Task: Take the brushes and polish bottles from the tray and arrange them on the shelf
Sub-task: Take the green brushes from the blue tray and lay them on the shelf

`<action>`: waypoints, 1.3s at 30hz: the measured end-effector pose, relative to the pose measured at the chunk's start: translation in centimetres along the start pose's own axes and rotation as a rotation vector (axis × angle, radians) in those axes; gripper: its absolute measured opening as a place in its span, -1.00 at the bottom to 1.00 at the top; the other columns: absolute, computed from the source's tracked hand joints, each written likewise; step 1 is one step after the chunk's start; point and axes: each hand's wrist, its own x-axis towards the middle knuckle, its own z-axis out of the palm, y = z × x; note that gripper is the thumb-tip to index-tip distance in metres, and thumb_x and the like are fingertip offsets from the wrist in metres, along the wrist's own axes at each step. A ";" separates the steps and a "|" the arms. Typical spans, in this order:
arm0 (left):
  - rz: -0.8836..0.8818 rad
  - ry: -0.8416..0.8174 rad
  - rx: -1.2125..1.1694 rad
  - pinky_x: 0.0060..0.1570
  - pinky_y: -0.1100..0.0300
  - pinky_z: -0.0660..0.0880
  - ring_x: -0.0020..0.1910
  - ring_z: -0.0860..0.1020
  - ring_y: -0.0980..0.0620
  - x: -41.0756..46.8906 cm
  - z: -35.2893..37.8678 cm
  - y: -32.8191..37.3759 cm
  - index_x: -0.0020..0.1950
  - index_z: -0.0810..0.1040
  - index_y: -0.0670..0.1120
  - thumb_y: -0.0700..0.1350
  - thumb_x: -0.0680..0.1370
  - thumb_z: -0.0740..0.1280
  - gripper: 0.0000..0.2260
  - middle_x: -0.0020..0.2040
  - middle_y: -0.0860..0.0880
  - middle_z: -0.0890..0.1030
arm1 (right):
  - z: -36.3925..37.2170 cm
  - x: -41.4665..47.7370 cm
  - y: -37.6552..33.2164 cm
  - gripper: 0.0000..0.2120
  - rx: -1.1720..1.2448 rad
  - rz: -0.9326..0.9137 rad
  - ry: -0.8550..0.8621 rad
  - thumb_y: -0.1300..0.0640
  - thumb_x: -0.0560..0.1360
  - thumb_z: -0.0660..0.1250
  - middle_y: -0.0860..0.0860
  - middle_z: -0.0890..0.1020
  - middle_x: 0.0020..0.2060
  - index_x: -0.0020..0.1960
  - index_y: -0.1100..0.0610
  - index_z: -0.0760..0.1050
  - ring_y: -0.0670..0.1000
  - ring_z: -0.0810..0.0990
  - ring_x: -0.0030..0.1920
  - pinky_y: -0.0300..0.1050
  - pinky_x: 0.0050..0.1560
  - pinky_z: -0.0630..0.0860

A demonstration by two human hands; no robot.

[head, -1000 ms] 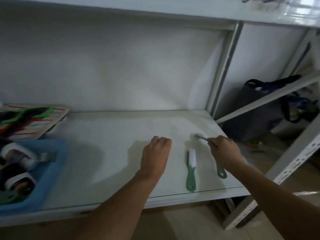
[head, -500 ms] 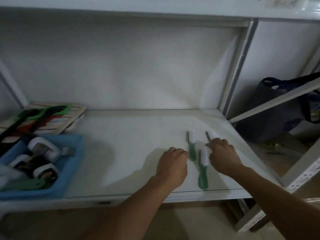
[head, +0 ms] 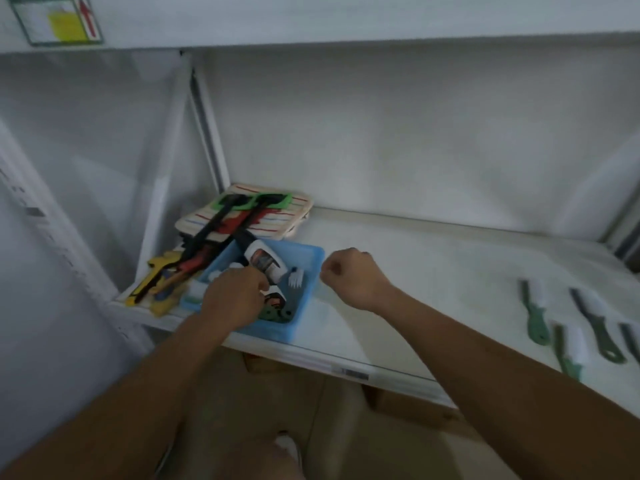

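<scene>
A blue tray [head: 310, 276] sits at the left end of the white shelf [head: 433, 289]. In it lie a white polish bottle [head: 265, 262] with a black cap, a second bottle [head: 276, 300], a small white brush [head: 296, 277] and a green brush handle [head: 277, 314]. My left hand [head: 232, 296] reaches down into the tray beside the bottles, its fingertips hidden. My right hand [head: 355, 278] hovers as a loose fist just right of the tray, holding nothing. Several green-handled brushes [head: 535, 315] lie side by side at the shelf's right end.
A stack of striped mats [head: 277, 216] with black, red and green long-handled tools stands behind the tray, with yellow items [head: 156, 282] to its left. A shelf upright [head: 207, 133] rises at the back left. The upper shelf carries a label [head: 55, 19].
The view has swung left from the laid-out brushes to the tray. Both hands have left the brushes; the left is now in the tray, the right beside it.
</scene>
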 end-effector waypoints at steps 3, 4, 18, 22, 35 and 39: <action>0.102 -0.157 0.191 -0.19 0.13 0.36 -0.01 0.52 -0.06 1.4 -0.6 -2.0 0.22 0.59 0.09 -0.10 0.58 0.25 -0.74 0.19 -0.08 0.54 | 3.2 2.1 -2.7 -0.79 -0.153 -0.037 -0.106 0.07 0.49 0.32 0.14 0.68 0.00 0.02 0.13 0.64 0.19 0.63 0.03 -0.02 -0.02 0.57; 0.134 -0.198 0.225 -0.22 0.15 0.31 0.00 0.50 -0.06 1.7 -0.8 -2.1 0.22 0.60 0.11 -0.08 0.57 0.26 -0.74 0.18 -0.07 0.52 | 4.1 2.6 -3.3 -0.78 -0.222 -0.042 -0.140 0.07 0.49 0.31 0.13 0.66 0.00 0.07 0.14 0.60 0.19 0.63 0.02 -0.03 -0.06 0.56; 0.271 -0.469 0.201 0.29 -0.05 0.31 0.27 0.36 -0.10 3.4 -1.8 -2.0 0.23 0.57 0.11 0.07 0.53 0.37 -0.73 0.08 0.04 0.46 | 7.7 5.5 -6.7 -0.53 -0.445 0.070 -0.287 -0.23 0.48 0.31 0.04 0.45 -0.17 0.21 0.10 0.46 0.10 0.53 -0.04 -0.04 -0.08 0.43; 0.276 -0.424 0.075 0.30 0.00 0.37 0.17 0.50 0.02 3.5 -1.4 -2.6 0.06 0.65 0.17 0.02 0.46 0.46 -0.81 0.03 0.17 0.57 | 6.2 5.6 -6.7 -0.66 -0.328 0.110 -0.163 0.03 0.45 0.42 0.05 0.47 -0.20 0.15 0.14 0.46 0.09 0.50 -0.13 -0.07 -0.19 0.46; 0.310 0.044 -0.399 -0.03 0.00 0.60 -0.10 0.63 0.00 3.8 -8.9 0.7 0.06 0.58 -0.04 -0.21 0.52 0.38 -0.85 -0.05 -0.01 0.64 | -3.0 0.9 1.8 -0.91 0.800 0.427 -0.001 0.31 0.46 0.45 0.19 0.60 -0.29 -0.08 0.36 0.62 -0.06 0.33 -0.48 -0.28 -0.57 0.23; 0.153 0.134 -0.803 -0.14 0.05 0.67 -0.20 0.71 -0.08 3.6 -9.3 4.0 0.03 0.59 -0.08 -0.34 0.52 0.29 -0.79 -0.05 -0.14 0.65 | -4.6 -1.0 4.7 -0.91 0.982 0.475 0.052 0.27 0.49 0.44 0.16 0.66 -0.17 -0.03 0.28 0.65 -0.09 0.37 -0.48 -0.29 -0.56 0.29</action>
